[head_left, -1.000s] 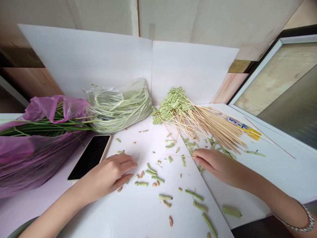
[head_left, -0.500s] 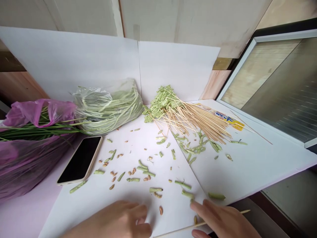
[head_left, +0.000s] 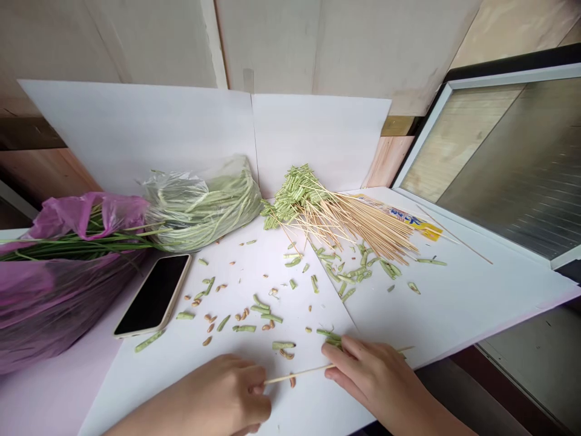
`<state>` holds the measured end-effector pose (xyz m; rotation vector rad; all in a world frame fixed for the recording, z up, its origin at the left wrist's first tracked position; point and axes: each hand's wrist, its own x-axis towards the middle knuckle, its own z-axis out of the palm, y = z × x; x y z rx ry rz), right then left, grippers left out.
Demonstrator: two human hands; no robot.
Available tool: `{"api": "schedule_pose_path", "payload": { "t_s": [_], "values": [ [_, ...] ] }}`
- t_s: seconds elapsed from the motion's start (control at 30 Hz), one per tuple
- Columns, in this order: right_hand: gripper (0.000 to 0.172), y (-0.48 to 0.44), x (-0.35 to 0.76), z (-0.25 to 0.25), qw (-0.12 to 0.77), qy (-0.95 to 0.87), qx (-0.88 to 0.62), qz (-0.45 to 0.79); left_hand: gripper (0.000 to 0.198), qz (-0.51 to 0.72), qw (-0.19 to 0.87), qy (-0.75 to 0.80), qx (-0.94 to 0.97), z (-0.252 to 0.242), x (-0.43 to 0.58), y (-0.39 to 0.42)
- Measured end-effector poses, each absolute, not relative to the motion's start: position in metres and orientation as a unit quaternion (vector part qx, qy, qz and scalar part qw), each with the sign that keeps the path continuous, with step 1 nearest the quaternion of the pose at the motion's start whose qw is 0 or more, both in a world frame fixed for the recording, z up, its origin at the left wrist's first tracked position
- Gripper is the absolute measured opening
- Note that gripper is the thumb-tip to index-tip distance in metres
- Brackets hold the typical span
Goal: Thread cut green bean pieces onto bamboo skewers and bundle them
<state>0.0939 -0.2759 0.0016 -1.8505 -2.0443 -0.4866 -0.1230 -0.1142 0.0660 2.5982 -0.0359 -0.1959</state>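
Observation:
A thin bamboo skewer [head_left: 295, 374] runs across the near edge of the white paper, held in my right hand [head_left: 367, 376]. Its left tip reaches the curled fingers of my left hand [head_left: 227, 387]. Short green bean pieces [head_left: 333, 339] lie right at my right fingertips, and they may touch them. Scattered cut bean pieces [head_left: 258, 315] and small tan seeds [head_left: 209, 333] cover the paper beyond my hands. Farther back lies a heap of skewers [head_left: 363, 227], with their far ends threaded with green bean pieces [head_left: 295, 200].
A clear bag of long green beans [head_left: 204, 212] and a pink bag with green stalks [head_left: 72, 239] stand at the back left. A black phone [head_left: 152, 295] lies left of the paper. A yellow packet [head_left: 399, 213] lies behind the skewers. A glass pane [head_left: 494, 169] stands at right.
Both hands have moved from mid-sheet to the near edge and come closer together. The skewer now spans between them, and the view has shifted slightly.

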Motion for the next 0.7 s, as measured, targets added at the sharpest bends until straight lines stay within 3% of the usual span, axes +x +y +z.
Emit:
{"api": "schedule_pose_path", "payload": {
  "t_s": [0.2,0.43,0.7],
  "values": [
    [0.041,-0.269,0.117,0.002,0.151,-0.707,-0.671,-0.166,0.024,-0.089,0.228,0.048,0.969,0.06,-0.121,-0.101],
    [0.046,-0.269,0.17,0.008,0.123,-0.634,-0.751,-0.142,0.03,-0.05,0.205,0.074,0.975,0.061,-0.111,-0.082],
    [0.035,-0.298,0.186,0.024,0.17,-0.576,-0.8,0.015,0.026,-0.014,0.2,0.065,0.978,0.063,-0.107,-0.065]
  ]
}}
